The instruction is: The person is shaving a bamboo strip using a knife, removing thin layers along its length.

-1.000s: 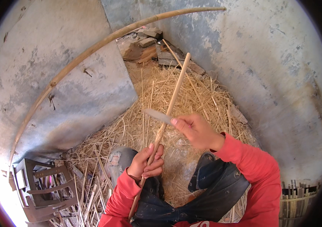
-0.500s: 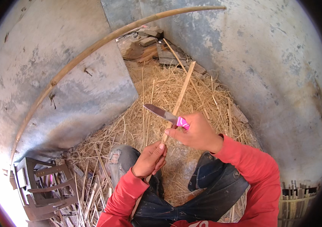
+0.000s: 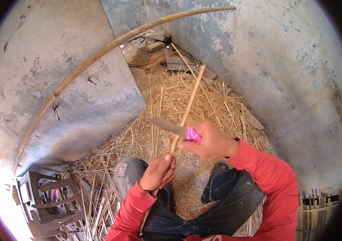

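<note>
Showing a seated person working a thin stick with a knife over a floor [image 3: 235, 100] strewn with straw [image 3: 159, 132]. Two stained concrete walls meet at the far corner of the floor, where blocks and scrap wood [image 3: 159, 52] are heaped. A long curved pole [image 3: 98, 54] leans across the left wall, from its lower left edge up to the top right. At the lower left corner of the floor sits a dark slatted crate [image 3: 46, 201]; its contents are too glare-washed to tell. At the lower right edge stands a woven basket [image 3: 317, 211], seen only by its rim of upright slats; what it holds is hidden.

The stick [image 3: 189, 106] rises from the lap toward the far corner. The left hand [image 3: 158, 172] has its fingers closed round the stick's lower part. The right hand [image 3: 209, 140] has its fingers closed round the pink handle of the knife [image 3: 169, 127], whose blade lies across the stick just above the left hand, touching or nearly touching it.

Judged from this pose, the step in hand is shaving or splitting the stick. The next stroke calls for a firm left grip, a shallow blade angle, and a push away from the body.
</note>
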